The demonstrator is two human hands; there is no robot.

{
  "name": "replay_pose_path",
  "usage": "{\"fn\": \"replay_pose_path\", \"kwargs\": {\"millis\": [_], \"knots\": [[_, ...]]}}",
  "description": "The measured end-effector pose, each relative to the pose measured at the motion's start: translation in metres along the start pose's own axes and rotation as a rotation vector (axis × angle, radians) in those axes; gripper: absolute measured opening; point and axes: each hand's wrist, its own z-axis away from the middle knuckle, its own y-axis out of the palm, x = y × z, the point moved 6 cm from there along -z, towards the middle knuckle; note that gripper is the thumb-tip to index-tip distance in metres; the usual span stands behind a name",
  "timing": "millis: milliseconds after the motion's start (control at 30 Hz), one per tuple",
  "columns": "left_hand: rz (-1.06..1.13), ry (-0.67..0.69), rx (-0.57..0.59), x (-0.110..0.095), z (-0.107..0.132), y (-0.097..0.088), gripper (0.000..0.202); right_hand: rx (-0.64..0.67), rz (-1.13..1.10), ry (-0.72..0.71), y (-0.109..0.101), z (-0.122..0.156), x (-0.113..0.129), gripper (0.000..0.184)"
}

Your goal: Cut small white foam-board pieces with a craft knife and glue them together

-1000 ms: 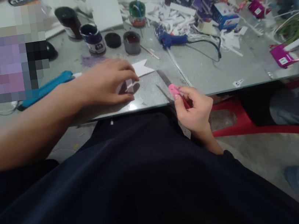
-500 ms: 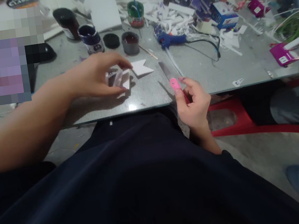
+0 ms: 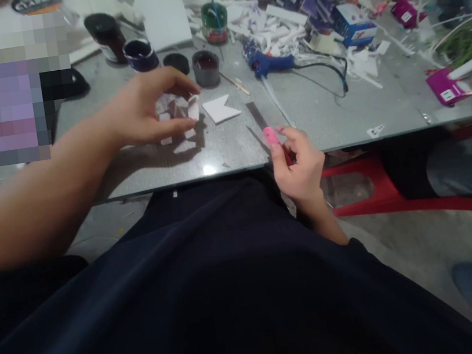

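Note:
My left hand (image 3: 156, 106) is raised a little over the table, thumb and fingertips closed on a small white foam-like piece (image 3: 193, 108). Below it lie several white scraps (image 3: 183, 147), partly hidden by the fingers and their shadow. Just right of that hand, a white piece with a V-shaped notch (image 3: 221, 109) rests flat on the table. At the table's front edge, my right hand (image 3: 299, 162) is wrapped round the pink handle of a knife (image 3: 259, 116). Its flat metal blade points away from me, apart from the notched piece.
Behind the hands stand an open dark paint jar (image 3: 140, 54), a dark cup (image 3: 206, 68) and a green jar (image 3: 215, 22) with a brush. A blue glue gun (image 3: 270, 63) with its cord lies near white offcuts (image 3: 268, 29). A red chair (image 3: 364, 182) is at right.
My left hand has moved slightly up and left with the small white piece, uncovering more scraps. The notched piece has shifted slightly. My right hand and the knife have moved a little left.

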Motion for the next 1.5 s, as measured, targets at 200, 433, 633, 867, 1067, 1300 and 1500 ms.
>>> {"fn": "replay_pose_path", "kwargs": {"millis": [200, 433, 633, 867, 1067, 1300, 1500], "knots": [[0.033, -0.031, 0.010, -0.001, -0.002, 0.001, 0.076, -0.019, 0.075, -0.039, 0.002, 0.001, 0.004, 0.030], [0.031, 0.050, 0.086, -0.018, -0.004, 0.011, 0.067, -0.102, 0.108, -0.099, -0.003, 0.008, 0.011, 0.034], [-0.141, 0.131, 0.205, -0.042, -0.002, 0.027, 0.055, -0.077, 0.128, -0.109, -0.015, 0.019, 0.024, 0.029], [-0.222, 0.138, 0.252, -0.056, 0.003, 0.037, 0.054, -0.070, 0.099, -0.268, -0.014, 0.013, 0.049, 0.023], [-0.160, 0.154, 0.282, -0.066, 0.004, 0.040, 0.047, -0.054, 0.096, -0.299, -0.016, 0.014, 0.056, 0.022], [-0.129, 0.157, 0.288, -0.066, 0.005, 0.043, 0.045, -0.055, 0.093, -0.278, -0.017, 0.016, 0.052, 0.020], [-0.122, 0.169, 0.282, -0.065, 0.004, 0.045, 0.048, 0.005, 0.137, -0.276, -0.012, 0.018, 0.053, 0.025]]}}
